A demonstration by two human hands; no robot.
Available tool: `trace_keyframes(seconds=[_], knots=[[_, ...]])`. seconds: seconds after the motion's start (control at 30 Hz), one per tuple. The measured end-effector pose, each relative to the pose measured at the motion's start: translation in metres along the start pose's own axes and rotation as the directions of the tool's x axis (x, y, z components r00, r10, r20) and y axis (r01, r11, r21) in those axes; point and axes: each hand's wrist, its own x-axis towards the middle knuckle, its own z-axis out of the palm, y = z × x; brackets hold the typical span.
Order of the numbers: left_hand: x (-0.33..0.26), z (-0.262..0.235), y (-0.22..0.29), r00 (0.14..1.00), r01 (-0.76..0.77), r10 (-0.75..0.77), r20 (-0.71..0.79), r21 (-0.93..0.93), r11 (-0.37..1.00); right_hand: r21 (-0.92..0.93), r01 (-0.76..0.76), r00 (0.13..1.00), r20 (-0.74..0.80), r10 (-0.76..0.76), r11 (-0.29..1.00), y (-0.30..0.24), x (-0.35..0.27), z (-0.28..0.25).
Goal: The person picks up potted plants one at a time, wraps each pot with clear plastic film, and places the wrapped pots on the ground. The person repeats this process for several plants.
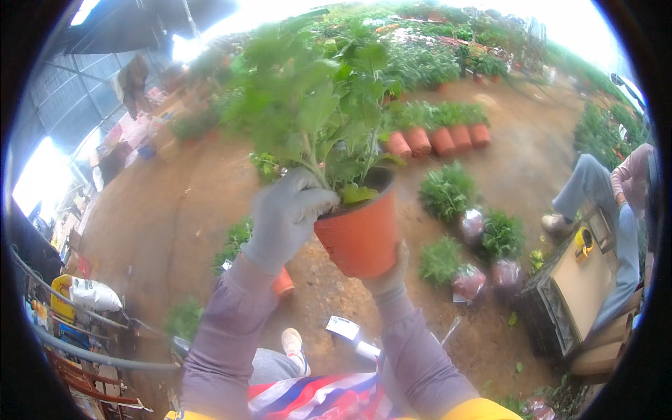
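An orange plastic pot [360, 234] is held up in front of me, tilted slightly, with a tall leafy green plant [332, 122] rising from it. My left hand [283, 217], in a grey glove, has its fingers closed at the base of the stems beside the pot's rim. Under the pot, my gloved right hand [392, 275] grips its lower side, its fingers partly hidden behind it. Some leaves are smeared by motion. Behind my left forearm, part of another orange pot [283, 283] shows on the ground.
Several orange pots with plants [441, 140] lie in a row ahead. Leafy plants with plastic-wrapped root balls [469, 280] lie to the right. Another person [602, 189] sits at far right by a box [581, 287] bearing a yellow tape roll [583, 241]. A curved metal rail [105, 360] stands at left.
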Motion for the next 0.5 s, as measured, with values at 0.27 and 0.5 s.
trace_keyframes(seconds=[0.27, 0.5], knots=[[-0.062, -0.008, -0.012, 0.896, 0.187, -0.272, -0.350, -0.258, 0.948, 0.070, -0.031, 0.987, -0.152, 0.041, 0.997, -0.017, 0.004, -0.021], [-0.129, 0.017, 0.005, 0.936, 0.337, -0.317, 0.151, -0.133, 0.932, 0.137, -0.003, 1.000, 0.013, 0.001, 0.991, -0.033, 0.004, -0.032]])
